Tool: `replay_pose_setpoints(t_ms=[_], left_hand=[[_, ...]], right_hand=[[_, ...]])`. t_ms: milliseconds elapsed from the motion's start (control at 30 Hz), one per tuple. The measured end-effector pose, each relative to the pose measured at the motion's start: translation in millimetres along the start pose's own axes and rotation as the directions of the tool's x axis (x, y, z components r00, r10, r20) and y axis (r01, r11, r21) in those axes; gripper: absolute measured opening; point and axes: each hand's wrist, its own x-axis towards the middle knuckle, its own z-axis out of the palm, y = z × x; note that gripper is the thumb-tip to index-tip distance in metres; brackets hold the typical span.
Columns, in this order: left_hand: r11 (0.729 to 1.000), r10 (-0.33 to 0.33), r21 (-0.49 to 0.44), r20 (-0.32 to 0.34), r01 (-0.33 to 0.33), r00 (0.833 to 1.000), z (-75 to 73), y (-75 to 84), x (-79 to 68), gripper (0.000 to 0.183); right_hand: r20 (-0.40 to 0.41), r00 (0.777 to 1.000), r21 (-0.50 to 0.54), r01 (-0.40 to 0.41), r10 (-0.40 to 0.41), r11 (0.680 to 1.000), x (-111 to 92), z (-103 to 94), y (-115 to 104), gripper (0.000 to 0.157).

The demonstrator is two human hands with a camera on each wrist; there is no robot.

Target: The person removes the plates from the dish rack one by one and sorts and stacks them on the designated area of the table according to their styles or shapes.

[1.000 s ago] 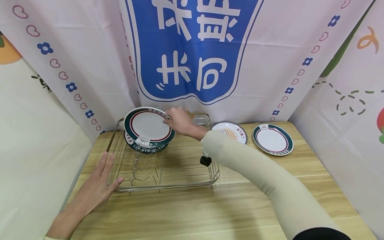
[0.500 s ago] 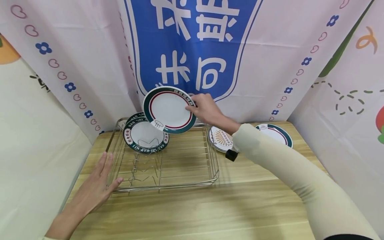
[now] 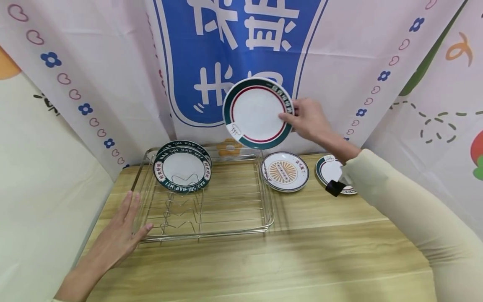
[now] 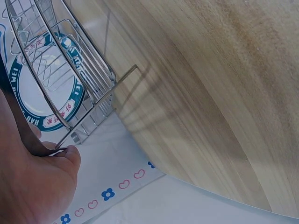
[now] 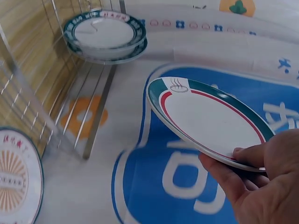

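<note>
My right hand (image 3: 311, 119) pinches the rim of a white plate (image 3: 258, 113) with a green border and a red ring. It holds the plate tilted in the air, in front of the back cloth and above the rack's right end. The right wrist view shows the thumb on top of the plate and the fingers beneath. My left hand (image 3: 117, 235) lies along the left end of the wire dish rack (image 3: 234, 230), its fingers extended against the frame. Two green-bordered plates with lettering (image 3: 183, 170) lean one behind the other in the rack's back left.
Right of the rack, white plates with an orange sunburst (image 3: 284, 172) lie stacked on the wooden table (image 3: 264, 268). Farther right is another green-bordered plate (image 3: 330, 170), partly covered by the right forearm. Printed cloth (image 3: 339, 63) hangs around the table at the back and sides.
My right hand has lifted the red-ringed plate out of the rack, up and to the right, uncovering the lettered plates behind it. The left hand has stayed at the rack's left end.
</note>
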Motion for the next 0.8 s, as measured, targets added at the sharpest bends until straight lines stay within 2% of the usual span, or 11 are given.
replay_pose_setpoints(t_ms=[100,233,500,700,800], left_hand=[[1.0,-0.003,-0.002,0.003,0.003,1.0,-0.4,-0.3,-0.3,0.094],[1.0,-0.004,0.002,0.001,0.004,1.0,-1.2,-0.6,-0.5,0.094],[1.0,-0.002,-0.001,0.002,0.002,1.0,-2.0,-1.3,-0.2,0.094],[1.0,-0.002,-0.004,0.003,0.002,1.0,-3.0,-1.4,0.0,0.094],[1.0,0.0,-0.009,-0.002,0.0,1.0,-3.3,-0.8,1.4,0.094]], right_hand=[[-0.029,0.999,-0.008,-0.033,0.032,0.999,-2,-18.2,11,0.035],[-0.073,0.993,-0.072,-0.098,0.093,0.993,-4,-38.3,34,0.04],[-0.14,0.967,-0.137,-0.231,0.212,0.963,-10,-70.4,102,0.043],[-0.128,0.952,-0.131,-0.293,0.277,0.947,-21,-91.2,153,0.044],[-0.112,0.938,-0.112,-0.34,0.328,0.934,-30,-100.6,176,0.041]])
